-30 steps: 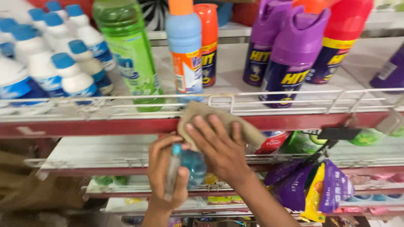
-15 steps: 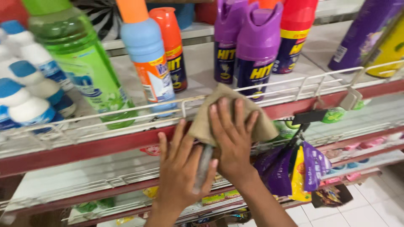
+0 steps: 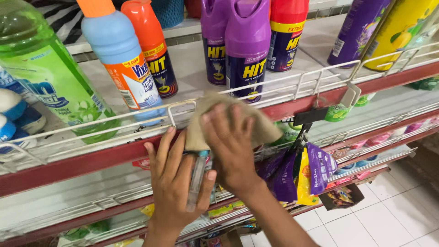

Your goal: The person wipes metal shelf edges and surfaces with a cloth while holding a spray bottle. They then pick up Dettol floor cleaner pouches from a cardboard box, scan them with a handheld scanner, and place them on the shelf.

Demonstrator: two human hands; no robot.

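So there's a tan cloth (image 3: pixel 228 120), kind of crumpled and soft-looking, spread against the front of the red shelf edge (image 3: pixel 91 160) right at the white wire rail. It's bunched up top and flares out wider to the right, looks a bit blurred. Just below its left corner there's a slim clear bottle (image 3: pixel 197 176) with a bluish top end, standing nearly upright, tilted a touch, its upper end tucked under the cloth. Can't make out what's inside.
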